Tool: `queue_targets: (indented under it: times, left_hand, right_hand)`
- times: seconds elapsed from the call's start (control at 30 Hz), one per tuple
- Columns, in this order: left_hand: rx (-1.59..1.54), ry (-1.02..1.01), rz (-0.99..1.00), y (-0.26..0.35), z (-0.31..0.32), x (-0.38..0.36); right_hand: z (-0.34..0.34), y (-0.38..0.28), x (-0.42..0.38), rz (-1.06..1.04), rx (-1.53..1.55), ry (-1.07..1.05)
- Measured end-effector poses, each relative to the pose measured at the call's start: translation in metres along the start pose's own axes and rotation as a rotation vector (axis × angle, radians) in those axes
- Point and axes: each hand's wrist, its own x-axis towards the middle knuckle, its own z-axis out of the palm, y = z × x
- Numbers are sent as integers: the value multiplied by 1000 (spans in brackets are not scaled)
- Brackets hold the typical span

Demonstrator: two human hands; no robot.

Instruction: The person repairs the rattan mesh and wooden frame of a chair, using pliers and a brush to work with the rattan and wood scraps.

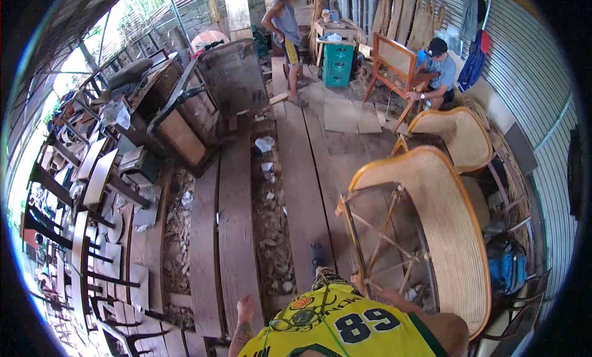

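My left hand [245, 307] hangs low at my left side, its fingers curled in, with nothing showing in it. My right hand [387, 295] reaches forward at the lower end of a rattan chair [453, 215]. The fingers appear wrapped round its frame, partly hidden. This chair lies tipped over, its curved woven back and orange-brown rim to my right. Its crossed rattan legs [385, 233] point toward the left. Close behind it is a second woven chair [459, 135].
A person [438, 73] crouches by a wooden chair frame [394, 61]; another person [287, 33] stands beyond. Dark furniture pieces [182, 132] lean at left. Gaps with debris [268, 227] run between floor planks [237, 233]. Green crates [338, 65] and flat cardboard [351, 116] lie further back.
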Motion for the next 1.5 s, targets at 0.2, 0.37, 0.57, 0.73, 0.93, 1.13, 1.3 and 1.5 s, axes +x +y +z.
queue_targets:
  times: [0.2, 0.37, 0.57, 0.73, 0.93, 1.13, 1.3, 1.5]
  left_hand:
    - [-718, -291, -72, 13, 77, 126]
    - [17, -391, 5, 74, 71, 153]
    - [240, -390, 42, 175, 67, 225]
    - [324, -405, 74, 251, 67, 311]
    - [468, -446, 215, 355, 49, 434]
    - [749, -516, 493, 499, 18, 525]
    - [561, -444, 791, 548, 66, 662]
    - [821, -414, 1105, 681, 110, 666]
  right_hand:
    - [-57, 15, 149, 250, -479, -151]
    - [-53, -109, 322, 391, -766, 57]
    - [-64, -138, 457, 101, -542, 195]
    - [-74, -87, 512, 276, -641, 47]
    - [-74, -155, 528, 475, -609, 36]
    - [-85, -101, 568, 619, -492, 91]
    - [-81, -114, 605, 349, -331, 281]
    - [-96, -138, 633, 353, -514, 249]
